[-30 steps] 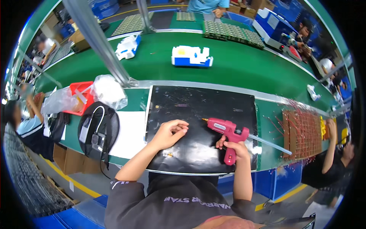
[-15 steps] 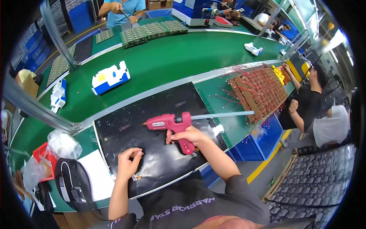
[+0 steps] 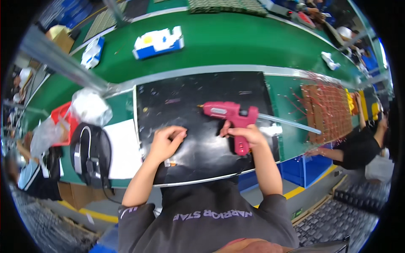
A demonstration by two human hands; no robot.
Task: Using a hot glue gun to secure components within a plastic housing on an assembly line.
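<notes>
My right hand (image 3: 249, 134) is wrapped round the handle of a pink hot glue gun (image 3: 228, 110), a finger at its trigger. The gun is held over a black mat (image 3: 202, 90), its nozzle pointing left. From its back end a long translucent glue stick (image 3: 291, 123) sticks out to the right. My left hand (image 3: 168, 143) rests at the left part of the mat, fingers curled toward the thumb, with nothing visible in them. A small orange-and-white scrap (image 3: 170, 162) lies beside its wrist.
Beyond the mat, a green conveyor belt (image 3: 211, 40) carries white-and-blue plastic parts (image 3: 158, 44). At right, red wires cover a brown board (image 3: 327, 109), with a co-worker's arm (image 3: 329, 154) near it. A black backpack (image 3: 90, 154), white paper (image 3: 123, 147) and a red bin (image 3: 63, 122) stand left.
The view has swung, so the bench appears further right and more level. My right hand still grips the glue gun; the left stays curled. At right, the co-worker's arm now reaches below the wired board.
</notes>
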